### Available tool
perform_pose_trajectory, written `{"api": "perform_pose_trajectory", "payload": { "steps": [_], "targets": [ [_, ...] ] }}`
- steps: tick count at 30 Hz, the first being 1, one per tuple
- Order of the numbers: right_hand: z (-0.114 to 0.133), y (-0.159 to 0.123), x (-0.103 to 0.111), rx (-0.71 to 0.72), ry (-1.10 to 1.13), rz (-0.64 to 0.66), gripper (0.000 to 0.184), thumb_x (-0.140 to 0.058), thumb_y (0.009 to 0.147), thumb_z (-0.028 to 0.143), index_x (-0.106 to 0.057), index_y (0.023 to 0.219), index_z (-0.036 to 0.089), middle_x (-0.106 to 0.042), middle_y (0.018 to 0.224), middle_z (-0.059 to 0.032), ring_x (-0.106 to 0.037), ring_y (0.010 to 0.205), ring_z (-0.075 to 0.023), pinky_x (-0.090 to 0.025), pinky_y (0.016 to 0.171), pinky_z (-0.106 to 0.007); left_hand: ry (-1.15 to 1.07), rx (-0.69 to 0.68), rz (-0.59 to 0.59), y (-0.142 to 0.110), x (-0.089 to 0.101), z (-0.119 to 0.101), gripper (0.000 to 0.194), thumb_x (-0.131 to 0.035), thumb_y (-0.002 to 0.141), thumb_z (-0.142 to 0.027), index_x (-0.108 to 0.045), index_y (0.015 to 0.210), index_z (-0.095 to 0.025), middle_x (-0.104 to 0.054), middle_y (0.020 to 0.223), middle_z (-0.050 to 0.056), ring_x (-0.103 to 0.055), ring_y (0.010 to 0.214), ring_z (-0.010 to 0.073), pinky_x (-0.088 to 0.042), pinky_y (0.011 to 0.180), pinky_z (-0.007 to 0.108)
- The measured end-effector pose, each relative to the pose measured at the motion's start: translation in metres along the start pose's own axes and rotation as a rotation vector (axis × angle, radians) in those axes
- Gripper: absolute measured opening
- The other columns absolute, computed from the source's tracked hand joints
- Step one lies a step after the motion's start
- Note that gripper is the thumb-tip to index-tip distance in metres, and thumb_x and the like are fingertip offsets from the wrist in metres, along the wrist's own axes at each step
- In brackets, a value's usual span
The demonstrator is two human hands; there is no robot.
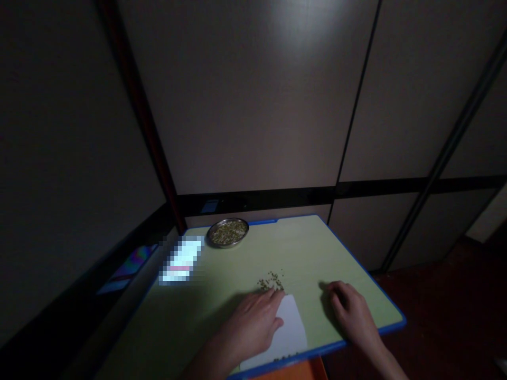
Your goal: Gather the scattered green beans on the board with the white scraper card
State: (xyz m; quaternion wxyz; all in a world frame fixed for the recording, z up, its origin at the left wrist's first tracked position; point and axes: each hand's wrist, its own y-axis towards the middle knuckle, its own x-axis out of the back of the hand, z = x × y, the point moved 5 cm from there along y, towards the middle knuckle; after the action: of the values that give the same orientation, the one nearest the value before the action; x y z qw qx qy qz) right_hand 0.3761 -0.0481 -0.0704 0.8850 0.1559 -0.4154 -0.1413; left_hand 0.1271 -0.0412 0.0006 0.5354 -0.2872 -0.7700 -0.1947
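Note:
My left hand (pixel 257 319) lies palm down with its fingers stretched out, the fingertips at a small scatter of greenish-brown grains (pixel 272 281), too small to name exactly. Partly beneath that hand is a white sheet (pixel 291 330), with a few dark grains along its near edge. My right hand (pixel 350 306) rests on the table to the right of the sheet, its fingers loosely curled and no object visible in them. Farther back stands a round metal plate (pixel 208 238) holding many similar grains.
The pale green table (pixel 301 248) has a blue rim. A bright, pixelated screen-like patch (pixel 182 259) is at its left side. Dark-banded cabinet panels (pixel 257 116) rise behind, and an orange surface (pixel 295 371) shows below the front edge.

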Motion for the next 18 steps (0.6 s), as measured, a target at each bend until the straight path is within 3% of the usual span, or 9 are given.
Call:
{"api": "perform_pose_trajectory", "payload": {
  "steps": [13,18],
  "targets": [
    [-0.001,0.001,-0.001,0.008,0.0,-0.028,0.021,-0.043,0.083,0.027,-0.063,0.089,0.02,-0.067,0.087,-0.0072,-0.062,0.082,-0.0203,-0.047,0.076,-0.031,-0.025,0.014,-0.011,-0.007,0.003,-0.003,0.043,-0.047,0.085,-0.026,-0.05,0.128,-0.029,-0.059,0.127,0.004,-0.055,0.114,0.0244,-0.04,0.097,0.04],
    [-0.004,0.0,-0.001,-0.007,0.009,-0.016,0.022,-0.044,0.083,0.029,-0.063,0.09,0.019,-0.067,0.088,-0.0078,-0.062,0.083,-0.0212,-0.047,0.078,-0.033,-0.085,0.056,-0.121,-0.009,0.017,0.013,0.042,-0.043,0.087,-0.025,-0.051,0.128,-0.029,-0.06,0.126,0.004,-0.055,0.113,0.0203,-0.041,0.098,0.034]
  ]
}}
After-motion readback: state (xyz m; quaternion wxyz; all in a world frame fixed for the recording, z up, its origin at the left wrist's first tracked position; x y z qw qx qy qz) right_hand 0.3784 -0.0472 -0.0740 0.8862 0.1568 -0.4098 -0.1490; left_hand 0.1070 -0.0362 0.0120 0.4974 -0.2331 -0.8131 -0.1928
